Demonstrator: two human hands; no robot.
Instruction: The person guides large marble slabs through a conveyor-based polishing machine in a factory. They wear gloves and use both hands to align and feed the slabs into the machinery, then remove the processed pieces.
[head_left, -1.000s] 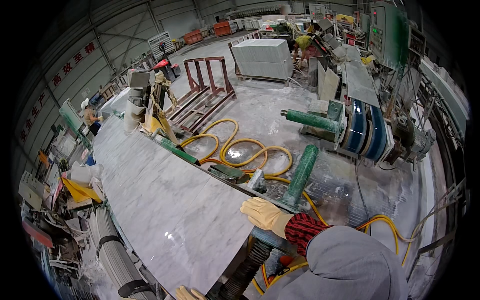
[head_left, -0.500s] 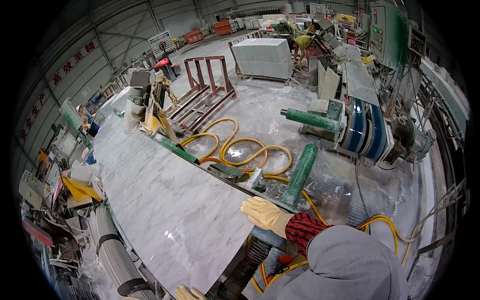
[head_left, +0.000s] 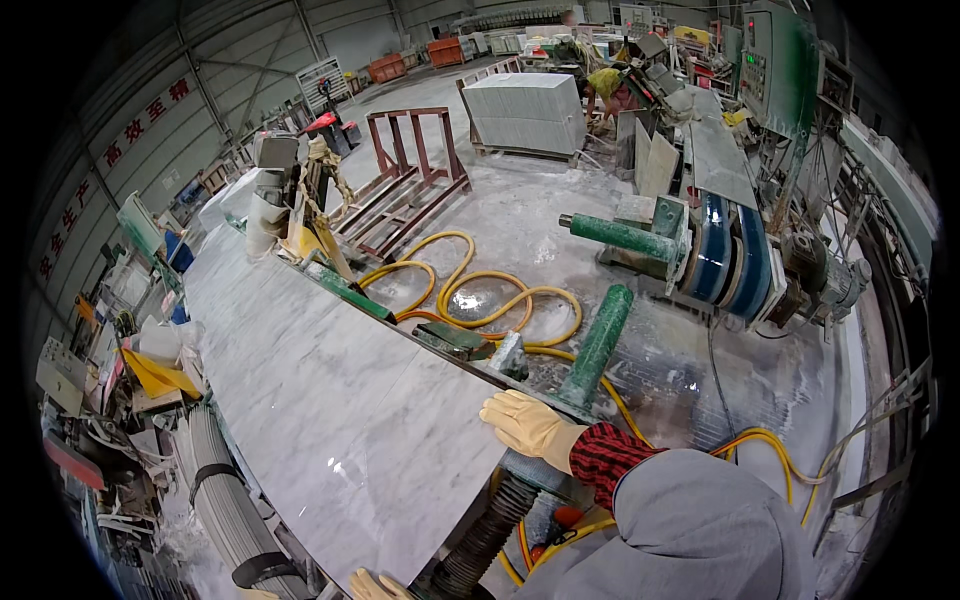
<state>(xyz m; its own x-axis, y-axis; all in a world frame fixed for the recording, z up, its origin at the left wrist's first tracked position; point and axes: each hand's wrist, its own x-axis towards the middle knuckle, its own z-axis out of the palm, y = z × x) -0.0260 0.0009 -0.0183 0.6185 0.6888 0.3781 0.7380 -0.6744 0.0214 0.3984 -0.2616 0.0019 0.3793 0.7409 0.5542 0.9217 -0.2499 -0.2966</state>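
R hand [head_left: 527,424] flat on marble top [head_left: 330,400], long axis fwd-L of it; L hand [head_left: 378,586] cropped, can't tell grip.

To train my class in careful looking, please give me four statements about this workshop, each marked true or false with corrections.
1. The right hand is at the edge of the pale slab. True.
2. The left hand is bare. False: it is gloved.
3. The yellow hose lies in loops. True.
4. The cuff behind the right hand is plain green. False: it is patterned in red and black.
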